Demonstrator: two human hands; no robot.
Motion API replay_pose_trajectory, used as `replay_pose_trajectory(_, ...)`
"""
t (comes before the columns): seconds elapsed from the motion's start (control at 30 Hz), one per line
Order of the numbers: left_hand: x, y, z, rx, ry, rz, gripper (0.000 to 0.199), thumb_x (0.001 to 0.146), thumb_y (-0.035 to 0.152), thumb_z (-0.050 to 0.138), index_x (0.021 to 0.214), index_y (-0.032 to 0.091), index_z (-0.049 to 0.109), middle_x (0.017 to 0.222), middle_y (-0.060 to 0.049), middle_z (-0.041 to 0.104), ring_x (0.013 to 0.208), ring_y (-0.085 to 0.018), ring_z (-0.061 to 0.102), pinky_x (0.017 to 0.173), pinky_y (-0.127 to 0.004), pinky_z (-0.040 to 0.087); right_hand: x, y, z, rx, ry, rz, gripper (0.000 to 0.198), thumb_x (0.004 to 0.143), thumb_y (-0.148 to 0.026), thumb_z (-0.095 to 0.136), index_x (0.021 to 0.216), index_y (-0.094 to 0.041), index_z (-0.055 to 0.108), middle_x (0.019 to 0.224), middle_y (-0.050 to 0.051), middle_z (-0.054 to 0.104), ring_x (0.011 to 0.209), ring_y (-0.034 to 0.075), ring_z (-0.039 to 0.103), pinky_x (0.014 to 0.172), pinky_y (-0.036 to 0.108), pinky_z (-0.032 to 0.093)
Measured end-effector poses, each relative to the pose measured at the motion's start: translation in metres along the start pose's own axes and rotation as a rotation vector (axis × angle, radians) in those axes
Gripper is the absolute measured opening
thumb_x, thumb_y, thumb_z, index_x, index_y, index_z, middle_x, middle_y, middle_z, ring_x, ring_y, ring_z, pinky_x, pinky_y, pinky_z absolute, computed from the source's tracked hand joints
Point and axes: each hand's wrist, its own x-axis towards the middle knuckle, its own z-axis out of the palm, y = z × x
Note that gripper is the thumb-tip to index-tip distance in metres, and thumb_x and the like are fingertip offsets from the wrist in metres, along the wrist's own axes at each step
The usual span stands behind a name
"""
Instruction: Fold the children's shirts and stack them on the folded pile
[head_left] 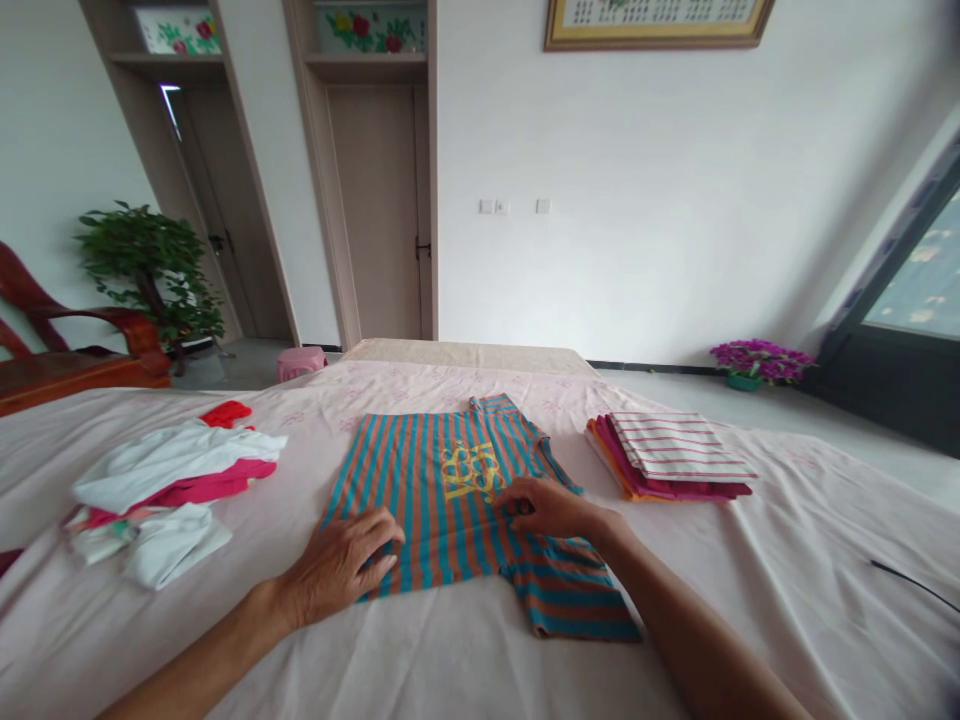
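A T-shirt [427, 500] with teal and brown stripes and yellow lettering on its chest lies spread on the bed sheet, its neck toward the right. One sleeve points toward me; the other is at the far side, partly tucked. My left hand [349, 560] rests on the shirt's bottom hem, fingers bent and a gap between thumb and forefinger. Over the chest, beside the lettering, my right hand [551, 508] has its fingers curled in and pressed to the cloth in what looks like a pinch; the fingertips are partly hidden.
To the right sits a stack of folded clothes [679, 455], striped white on top. A loose heap of white, pink and red clothes [180, 480] lies left. Beyond the sheet [442, 660] stand a pink stool [301, 362], a wooden chair [90, 350] and purple flowers [761, 360]. A black cable [911, 578] lies right.
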Motion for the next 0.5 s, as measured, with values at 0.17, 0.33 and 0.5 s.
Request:
replay_pose_trajectory(0.17, -0.002, 0.001, 0.009, 0.076, 0.062, 0.025, 0.021, 0.093, 0.022, 0.051, 0.113, 0.027, 0.055, 0.12, -0.004, 0.056, 0.111, -0.021, 0.055, 0.094, -0.035, 0.042, -0.004, -0.002, -0.009, -0.038, -0.013, 0.117, 0.035, 0.068, -0.013, 0.066, 0.102, -0.018, 0.071, 0.073, -0.003, 0.059, 0.066, 0.01, 0.052, 0.056, 0.018, 0.036)
replay_pose_trajectory(0.33, -0.028, 0.005, 0.001, 0.048, 0.048, 0.085, 0.025, 0.09, 0.038, 0.059, 0.113, 0.027, 0.056, 0.115, -0.004, 0.058, 0.107, -0.021, 0.056, 0.091, -0.034, 0.044, -0.03, -0.027, -0.027, -0.018, -0.266, 0.198, 0.031, 0.066, -0.027, 0.075, 0.094, -0.016, 0.07, 0.078, -0.002, 0.063, 0.07, 0.012, 0.056, 0.057, 0.019, 0.039)
replay_pose_trajectory(0.5, -0.046, 0.004, -0.001, -0.004, 0.041, 0.032, 0.016, 0.093, 0.022, 0.05, 0.108, 0.026, 0.056, 0.105, -0.002, 0.06, 0.099, -0.017, 0.058, 0.087, -0.029, 0.044, -0.071, -0.062, -0.008, -0.205, -0.342, 0.096, 0.045, 0.059, -0.024, 0.076, 0.103, -0.019, 0.069, 0.095, 0.002, 0.068, 0.083, 0.018, 0.061, 0.066, 0.023, 0.044)
